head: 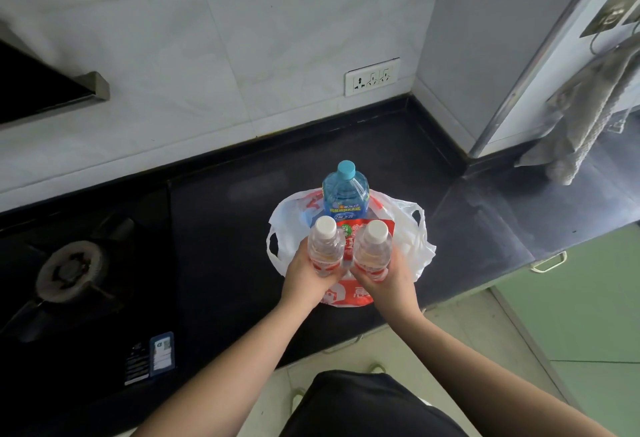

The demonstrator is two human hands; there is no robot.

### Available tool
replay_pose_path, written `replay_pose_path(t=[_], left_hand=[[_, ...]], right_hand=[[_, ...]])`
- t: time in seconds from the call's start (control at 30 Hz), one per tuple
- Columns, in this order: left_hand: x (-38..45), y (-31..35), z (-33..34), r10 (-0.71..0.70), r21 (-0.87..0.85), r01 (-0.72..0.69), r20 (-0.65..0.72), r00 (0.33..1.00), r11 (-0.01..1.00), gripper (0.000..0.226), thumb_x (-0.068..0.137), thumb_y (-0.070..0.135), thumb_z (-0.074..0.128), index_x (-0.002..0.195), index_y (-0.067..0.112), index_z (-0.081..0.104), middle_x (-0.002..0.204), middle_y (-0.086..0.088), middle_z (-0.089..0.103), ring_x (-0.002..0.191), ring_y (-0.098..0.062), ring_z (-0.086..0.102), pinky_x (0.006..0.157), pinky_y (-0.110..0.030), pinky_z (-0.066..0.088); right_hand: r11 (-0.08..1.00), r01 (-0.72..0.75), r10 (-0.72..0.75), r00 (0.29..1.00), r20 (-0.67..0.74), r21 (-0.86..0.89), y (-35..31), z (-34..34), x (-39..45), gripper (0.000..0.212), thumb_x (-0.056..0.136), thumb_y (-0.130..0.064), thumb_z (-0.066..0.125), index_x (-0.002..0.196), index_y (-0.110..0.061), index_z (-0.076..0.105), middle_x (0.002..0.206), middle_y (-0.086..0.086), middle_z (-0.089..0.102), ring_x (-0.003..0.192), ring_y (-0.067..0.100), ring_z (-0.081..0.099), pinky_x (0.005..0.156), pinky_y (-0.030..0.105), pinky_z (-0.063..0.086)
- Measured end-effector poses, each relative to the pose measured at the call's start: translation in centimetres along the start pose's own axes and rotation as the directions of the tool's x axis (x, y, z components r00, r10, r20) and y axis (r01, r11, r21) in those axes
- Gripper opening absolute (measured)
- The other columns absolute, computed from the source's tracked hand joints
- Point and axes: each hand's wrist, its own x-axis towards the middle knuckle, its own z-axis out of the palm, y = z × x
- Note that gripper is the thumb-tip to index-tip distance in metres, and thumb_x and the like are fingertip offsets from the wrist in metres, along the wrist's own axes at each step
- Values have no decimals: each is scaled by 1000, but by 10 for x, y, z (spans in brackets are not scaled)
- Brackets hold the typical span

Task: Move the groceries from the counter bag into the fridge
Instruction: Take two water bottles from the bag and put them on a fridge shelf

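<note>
Evidently mid-unloading, the person's left hand [304,272] grips one clear bottle [325,249] and the right hand [389,279] another clear bottle [373,251] above the bag [412,242] on the counter [221,229], the blue bottle [345,194] standing inside, so carrying both fridgeward seems next.

two small bottles [349,251] side by side before a tall bottle [345,194], over bag [412,239] on counter [221,229]
</note>
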Motion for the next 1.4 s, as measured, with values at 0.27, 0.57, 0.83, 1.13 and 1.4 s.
replay_pose_path(t=[0.27,0.57,0.83,1.13,1.4], left_hand=[[-2,-2,-6,44,-10,-45,-39,998,999,57,68,37,84,116,30,56,109,9,68,102,-12,64,85,-32,55],[-9,-1,-20,44,-138,-49,-40,998,989,55,66,39,86,114,29,60,103,15,68,100,-7,65,82,-26,54],[-27,21,-73,235,-203,-245,-73,969,948,53,68,32,85,110,40,53,99,29,59,89,16,57,73,-5,43],[-51,22,-120,352,-558,-278,26,936,782,71,67,22,87,130,24,54,123,3,67,116,-16,62,96,-45,51],[-76,17,-136,434,-763,-161,169,885,626,91,69,45,83,142,12,41,136,-13,57,127,-30,54,102,-44,47]], right_hand=[[1000,-11,12,997,77,-15,-5,-13,5,64,68,-55,76,121,-49,41,120,-17,59,111,11,59,93,41,52],[996,55,-57,998,-25,-67,-31,-32,-10,56,74,-27,81,110,-44,41,99,-32,50,84,-17,50,72,2,37],[993,121,-119,981,-151,5,-62,-65,-27,62,63,-45,81,116,-27,56,107,-17,65,96,-1,63,80,17,50],[853,74,-43,997,-72,517,-94,-66,-55,74,61,-52,83,120,-16,57,112,3,71,104,24,68,80,31,56],[692,-205,130,979,160,692,-105,-36,-72,97,53,-68,79,131,-18,51,124,9,66,110,33,65,91,53,52]])
